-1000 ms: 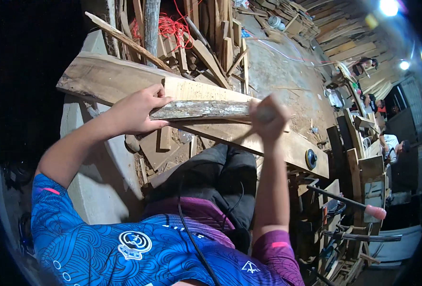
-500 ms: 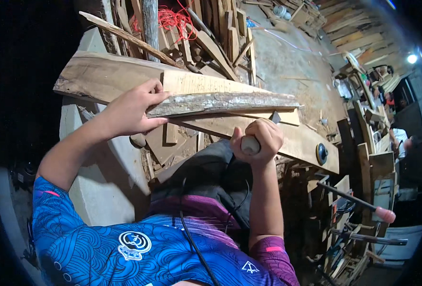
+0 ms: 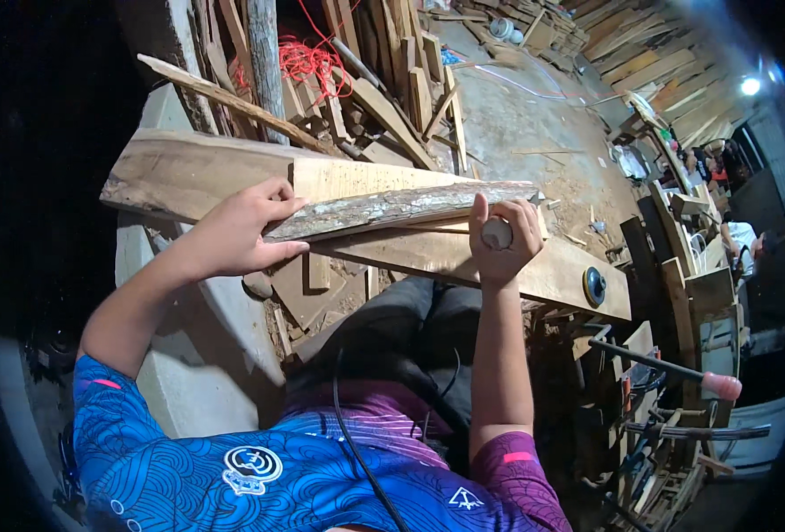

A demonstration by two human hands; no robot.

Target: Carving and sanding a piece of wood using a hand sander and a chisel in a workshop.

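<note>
My left hand [image 3: 243, 229] is closed on the left end of a bark-covered strip of wood [image 3: 392, 206], thumb on its near edge and fingers on the far side. The strip lies tilted over a pale flat board [image 3: 357, 172]. Both rest on a long plank [image 3: 179, 164] that slants across in front of me. At the strip's right end, my right hand [image 3: 509, 238] is wrapped round a hand tool with a round, pale handle end [image 3: 497, 233]. The fist hides most of the tool. I cannot make out its blade against the wood.
A round black disc [image 3: 594, 285] sits on the plank's right end. Wood scraps and a tangle of red cord [image 3: 308, 64] lie beyond it. A concrete block [image 3: 199, 355] is at the left. A bar with a pink handle [image 3: 720, 386] juts out at right. Another person [image 3: 742, 244] is farther right.
My right hand has moved away from me and slightly right, from the near side of the plank up to the strip's right end. The left hand keeps its hold.
</note>
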